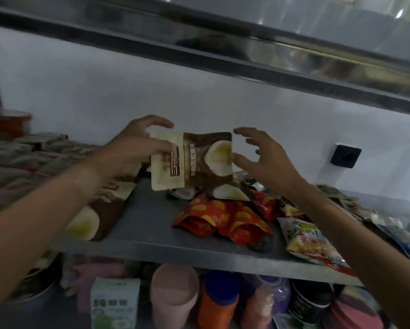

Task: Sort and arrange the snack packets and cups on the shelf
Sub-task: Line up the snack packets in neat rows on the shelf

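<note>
My left hand grips a brown and cream coconut snack packet by its left edge and holds it upright above the metal shelf. My right hand hovers at the packet's right edge with fingers spread, the thumb close to it. A matching coconut packet lies just below. More of them lie flat at the left. Red packets with yellow chips are heaped in the middle. A white and red packet lies at the front right.
Greenish packets are stacked on the shelf's left and a red cup stands behind them. Below the shelf stand a pink cup, an orange bottle, a green and white box and a black tub. Another steel shelf runs close overhead.
</note>
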